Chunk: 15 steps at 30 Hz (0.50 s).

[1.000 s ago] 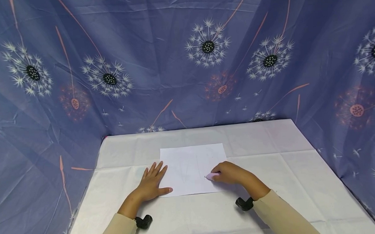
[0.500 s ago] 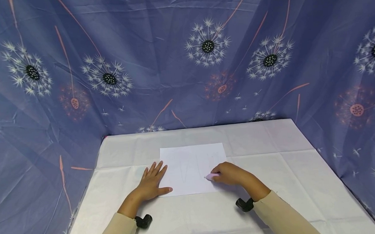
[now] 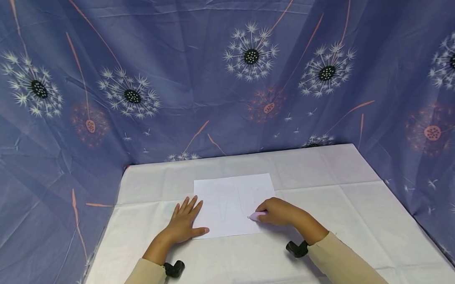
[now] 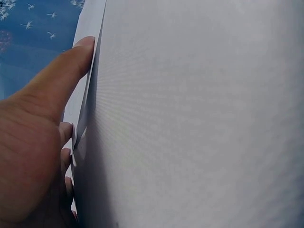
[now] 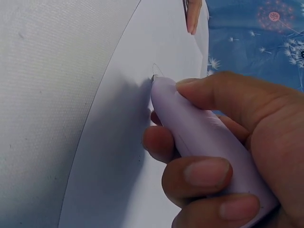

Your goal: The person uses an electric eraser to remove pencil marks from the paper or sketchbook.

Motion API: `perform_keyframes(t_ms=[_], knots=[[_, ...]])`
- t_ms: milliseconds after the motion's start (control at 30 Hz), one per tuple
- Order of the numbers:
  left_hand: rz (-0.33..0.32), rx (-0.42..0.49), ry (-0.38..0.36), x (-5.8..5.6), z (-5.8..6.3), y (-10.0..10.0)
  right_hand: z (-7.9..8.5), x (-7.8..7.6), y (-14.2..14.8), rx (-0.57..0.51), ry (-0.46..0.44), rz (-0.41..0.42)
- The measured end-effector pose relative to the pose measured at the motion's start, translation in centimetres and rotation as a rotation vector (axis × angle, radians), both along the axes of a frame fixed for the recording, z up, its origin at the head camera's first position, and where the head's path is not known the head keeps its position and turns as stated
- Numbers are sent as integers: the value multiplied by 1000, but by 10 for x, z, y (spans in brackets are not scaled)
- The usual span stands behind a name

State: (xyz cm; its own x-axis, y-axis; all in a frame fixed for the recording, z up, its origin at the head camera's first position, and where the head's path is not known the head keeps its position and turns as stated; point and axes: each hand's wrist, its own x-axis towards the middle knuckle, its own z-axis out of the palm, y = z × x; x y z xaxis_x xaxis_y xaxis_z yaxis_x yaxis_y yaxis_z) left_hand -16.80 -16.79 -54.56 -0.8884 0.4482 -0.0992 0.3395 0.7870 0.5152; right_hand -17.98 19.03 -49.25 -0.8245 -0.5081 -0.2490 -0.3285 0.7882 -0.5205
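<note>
The left hand (image 3: 183, 225) lies spread, gripping nothing, across the left edge of the white paper sheet (image 3: 231, 204); the right hand (image 3: 278, 210) curls its fingers round a thick lilac pen (image 3: 257, 216) over the sheet's right part. The right wrist view alone shows a thin curved line (image 5: 158, 68) by the pen's tip (image 5: 154, 77); only the head view shows a faint V-shaped stroke (image 3: 223, 219).

I see open lane over middle of paper (image 3: 225, 196), between left hand (image 3: 182, 225) and right hand (image 3: 279, 210). Lavender tool (image 3: 257, 216) in right hand blocks low pass over paper's right. Patterned curtain (image 3: 195, 76) walls off far side and both flanks. I have room on counter (image 3: 365, 212), outside right sleeve (image 3: 344, 261).
</note>
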Motion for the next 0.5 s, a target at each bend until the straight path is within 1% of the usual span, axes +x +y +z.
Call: perform_keyframes(t_ms=[167, 267, 367, 433, 500], knots=[[-1, 13, 6, 0, -1, -1, 1, 0, -1, -5, 10, 41], [-1, 15, 6, 0, -1, -1, 2, 0, -1, -2, 14, 12], [1, -9, -9, -1, 0, 0, 2, 0, -1, -1, 11, -21], [3, -19, -15, -2, 1, 0, 2, 0, 0, 2, 12, -15], [3, -36, -24, -2, 1, 0, 2, -1, 0, -1, 10, 7]])
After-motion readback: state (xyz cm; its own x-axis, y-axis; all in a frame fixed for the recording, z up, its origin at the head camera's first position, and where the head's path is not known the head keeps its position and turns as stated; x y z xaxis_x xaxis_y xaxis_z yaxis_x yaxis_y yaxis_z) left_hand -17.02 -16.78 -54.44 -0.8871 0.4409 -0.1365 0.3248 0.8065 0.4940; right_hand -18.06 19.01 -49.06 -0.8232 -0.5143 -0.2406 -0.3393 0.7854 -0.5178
